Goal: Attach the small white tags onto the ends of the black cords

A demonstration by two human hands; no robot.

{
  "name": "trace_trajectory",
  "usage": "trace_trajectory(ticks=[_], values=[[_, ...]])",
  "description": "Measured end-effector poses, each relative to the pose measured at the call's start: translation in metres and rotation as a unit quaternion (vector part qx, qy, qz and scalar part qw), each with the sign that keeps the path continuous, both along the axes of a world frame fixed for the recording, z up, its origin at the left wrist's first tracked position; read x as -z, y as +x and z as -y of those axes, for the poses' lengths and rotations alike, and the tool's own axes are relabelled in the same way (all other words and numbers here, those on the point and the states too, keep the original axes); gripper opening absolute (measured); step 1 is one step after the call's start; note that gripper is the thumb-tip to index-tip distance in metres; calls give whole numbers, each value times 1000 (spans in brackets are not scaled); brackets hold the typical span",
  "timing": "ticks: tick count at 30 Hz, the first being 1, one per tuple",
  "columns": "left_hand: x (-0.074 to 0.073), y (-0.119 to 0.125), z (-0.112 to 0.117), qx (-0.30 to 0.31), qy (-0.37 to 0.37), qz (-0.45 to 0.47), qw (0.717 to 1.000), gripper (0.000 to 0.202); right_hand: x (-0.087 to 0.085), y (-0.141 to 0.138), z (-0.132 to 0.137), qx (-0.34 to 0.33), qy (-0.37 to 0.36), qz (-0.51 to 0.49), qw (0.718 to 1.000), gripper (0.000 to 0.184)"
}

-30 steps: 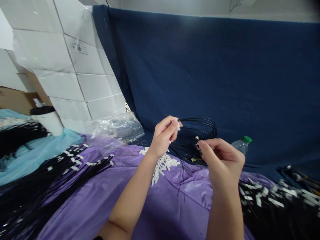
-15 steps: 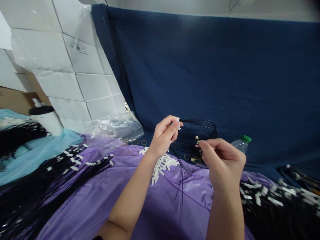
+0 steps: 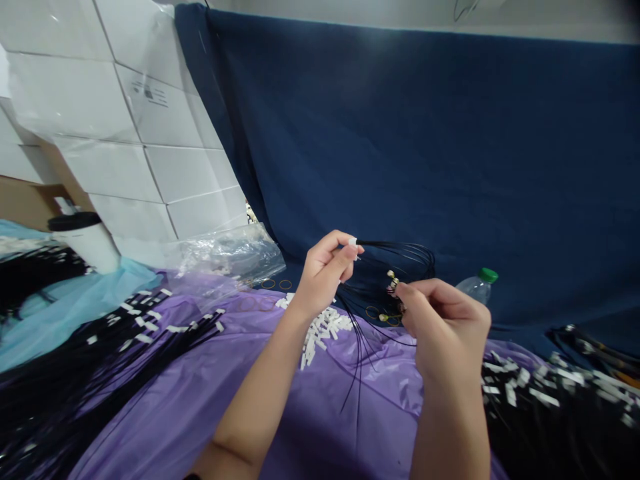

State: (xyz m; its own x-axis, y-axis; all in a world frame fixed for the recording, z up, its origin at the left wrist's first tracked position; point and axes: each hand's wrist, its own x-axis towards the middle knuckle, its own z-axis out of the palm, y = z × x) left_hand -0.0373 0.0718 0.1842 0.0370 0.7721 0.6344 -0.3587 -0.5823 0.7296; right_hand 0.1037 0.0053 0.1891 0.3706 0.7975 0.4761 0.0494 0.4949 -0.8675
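My left hand [image 3: 325,273] is closed in a pinch on a small white tag [image 3: 353,242] at the end of several thin black cords [image 3: 407,248]. From there the cords loop right and bend down towards my right hand [image 3: 447,323]. That hand is also closed, its thumb and forefinger pinching a cluster with small cream and pinkish ends [image 3: 393,285]. What the cluster is exactly I cannot make out. Loose black strands [image 3: 359,347] dangle below my left hand. White tags [image 3: 325,330] lie in a heap on the purple sheet [image 3: 320,413] beneath.
Tagged black cords [image 3: 145,347] spread out at the left, and more tagged cords [image 3: 545,413] lie at the right. A lidded white cup [image 3: 90,243], a clear plastic bag [image 3: 235,257] and a green-capped bottle [image 3: 477,287] stand around. Behind are white boxes [image 3: 130,160] and a blue cloth [image 3: 400,133].
Both hands keep their hold and barely move. The cream ends show a little more beside my right fingertips, and the dangling strands have swung slightly left. The whole view has shifted slightly.
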Motion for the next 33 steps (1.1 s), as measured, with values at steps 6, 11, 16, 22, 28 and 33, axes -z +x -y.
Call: trace_trajectory(ticks=[6, 11, 16, 22, 28, 33], values=[[0, 0, 1, 3, 6, -15, 1000, 24, -3, -1, 6, -7, 6, 10, 1000, 19], [1, 0, 1, -1, 7, -26, 1000, 24, -4, -1, 7, -19, -5, -17, 1000, 20], [2, -1, 0, 27, 33, -51, 998, 24, -4, 2, 6, -23, -14, -18, 999, 19], [3, -1, -1, 30, 8, -56, 998, 24, -3, 6, 6, 16, 30, 115, 993, 9], [1, 1, 3, 69, -29, -59, 995, 24, -1, 3, -2, 78, 156, 259, 950, 8], [-2, 4, 7, 81, -38, -51, 995, 25, -2, 3, -5, 105, 238, 298, 919, 9]])
